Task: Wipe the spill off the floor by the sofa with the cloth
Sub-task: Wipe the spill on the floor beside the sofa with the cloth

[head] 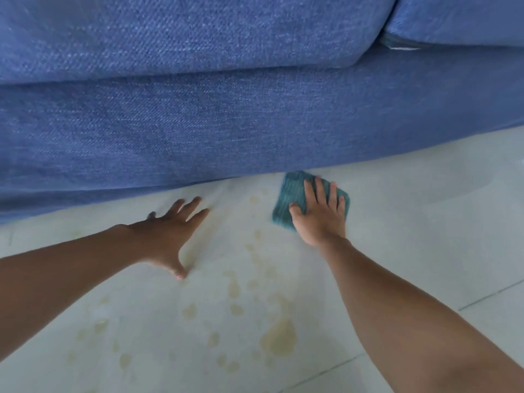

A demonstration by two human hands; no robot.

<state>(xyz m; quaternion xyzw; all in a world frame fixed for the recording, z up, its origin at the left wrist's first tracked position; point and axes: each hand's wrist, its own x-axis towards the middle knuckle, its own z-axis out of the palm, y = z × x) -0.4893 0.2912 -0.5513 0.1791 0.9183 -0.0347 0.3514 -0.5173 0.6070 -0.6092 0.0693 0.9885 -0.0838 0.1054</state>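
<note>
The right hand [320, 214] presses flat, fingers spread, on the teal cloth [292, 194] just beside the sofa [226, 123]. The left hand [170, 231] rests open on the floor [425, 236] near the sofa, gripping nothing. Yellowish spill [279, 338] spots lie nearer the person than the sofa.

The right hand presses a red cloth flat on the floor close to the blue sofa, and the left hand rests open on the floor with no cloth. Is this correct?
Not quite: the cloth is teal, not red, as the head view shows. The rest holds: the right hand presses it flat on the floor close to the blue sofa, and the left hand rests open on the floor with no cloth.
</note>
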